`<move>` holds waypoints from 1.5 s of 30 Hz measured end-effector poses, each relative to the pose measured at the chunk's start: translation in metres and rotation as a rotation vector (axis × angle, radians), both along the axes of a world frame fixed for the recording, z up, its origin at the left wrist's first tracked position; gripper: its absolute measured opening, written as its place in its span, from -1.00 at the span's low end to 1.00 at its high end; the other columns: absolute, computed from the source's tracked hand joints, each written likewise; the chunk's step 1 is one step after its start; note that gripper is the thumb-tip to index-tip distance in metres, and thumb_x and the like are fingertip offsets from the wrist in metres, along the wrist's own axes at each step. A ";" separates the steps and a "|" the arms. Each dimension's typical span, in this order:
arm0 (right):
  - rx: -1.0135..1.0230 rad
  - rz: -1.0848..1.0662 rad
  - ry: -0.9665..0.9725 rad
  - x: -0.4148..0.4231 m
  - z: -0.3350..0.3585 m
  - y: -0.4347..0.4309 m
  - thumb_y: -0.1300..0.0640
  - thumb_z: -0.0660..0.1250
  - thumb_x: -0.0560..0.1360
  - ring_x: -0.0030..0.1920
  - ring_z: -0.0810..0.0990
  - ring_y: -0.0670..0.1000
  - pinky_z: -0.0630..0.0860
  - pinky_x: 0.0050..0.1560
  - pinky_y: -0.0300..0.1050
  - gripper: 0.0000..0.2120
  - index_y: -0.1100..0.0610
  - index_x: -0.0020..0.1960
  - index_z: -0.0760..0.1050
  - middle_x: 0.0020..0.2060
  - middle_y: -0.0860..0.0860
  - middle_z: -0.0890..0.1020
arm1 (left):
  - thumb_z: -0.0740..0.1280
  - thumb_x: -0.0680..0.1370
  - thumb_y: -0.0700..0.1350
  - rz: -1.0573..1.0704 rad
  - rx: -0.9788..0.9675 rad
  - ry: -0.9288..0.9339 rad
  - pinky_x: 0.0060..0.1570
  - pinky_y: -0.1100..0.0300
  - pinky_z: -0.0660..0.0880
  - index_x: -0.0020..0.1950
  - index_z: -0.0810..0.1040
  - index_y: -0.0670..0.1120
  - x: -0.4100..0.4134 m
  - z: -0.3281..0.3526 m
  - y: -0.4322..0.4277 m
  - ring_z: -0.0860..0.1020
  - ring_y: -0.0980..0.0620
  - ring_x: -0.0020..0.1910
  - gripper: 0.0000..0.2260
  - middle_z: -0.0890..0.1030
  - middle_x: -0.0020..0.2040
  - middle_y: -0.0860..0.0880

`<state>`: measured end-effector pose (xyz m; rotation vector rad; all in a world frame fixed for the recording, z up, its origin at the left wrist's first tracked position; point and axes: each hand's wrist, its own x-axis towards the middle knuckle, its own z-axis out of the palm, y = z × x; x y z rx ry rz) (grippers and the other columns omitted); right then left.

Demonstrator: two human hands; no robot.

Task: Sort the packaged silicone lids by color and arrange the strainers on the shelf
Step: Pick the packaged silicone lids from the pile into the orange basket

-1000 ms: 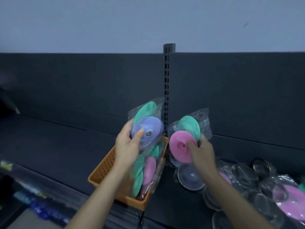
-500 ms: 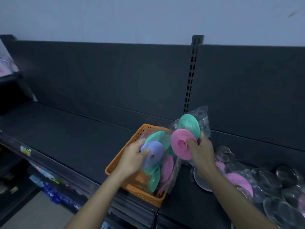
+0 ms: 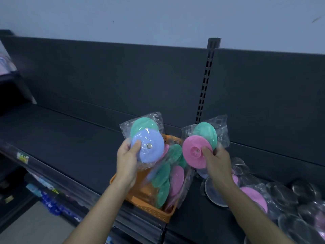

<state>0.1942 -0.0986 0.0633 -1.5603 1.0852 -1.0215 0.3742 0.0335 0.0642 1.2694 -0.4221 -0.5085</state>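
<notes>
Silicone lids in slick clear bags, light, floppy | left hand (image 3: 127,160) fingers clamp blue-fronted pack (image 3: 146,147) | right hand (image 3: 217,162) fingers pinch pink-fronted pack (image 3: 197,151) (grip disc rims, not film) | orange basket (image 3: 151,208) near.

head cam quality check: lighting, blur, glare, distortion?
Head view: dim, bluish light, dark shelf low in contrast; the bags crinkle with mild glare; left edge and the strainers at right look soft; wide-angle bends the upright into a lean; both hands fairly sharp.
</notes>
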 end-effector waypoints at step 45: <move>-0.720 0.963 1.353 0.088 -0.061 0.029 -0.48 0.03 0.40 0.52 -0.21 0.18 -0.19 0.42 0.34 -0.11 -0.10 0.52 -0.26 0.53 -0.06 -0.21 | 0.25 0.53 0.01 -0.203 1.024 -1.063 0.01 0.05 0.47 0.48 0.17 -0.06 0.049 -0.079 0.037 0.48 -0.13 0.20 -0.45 0.33 0.38 -0.10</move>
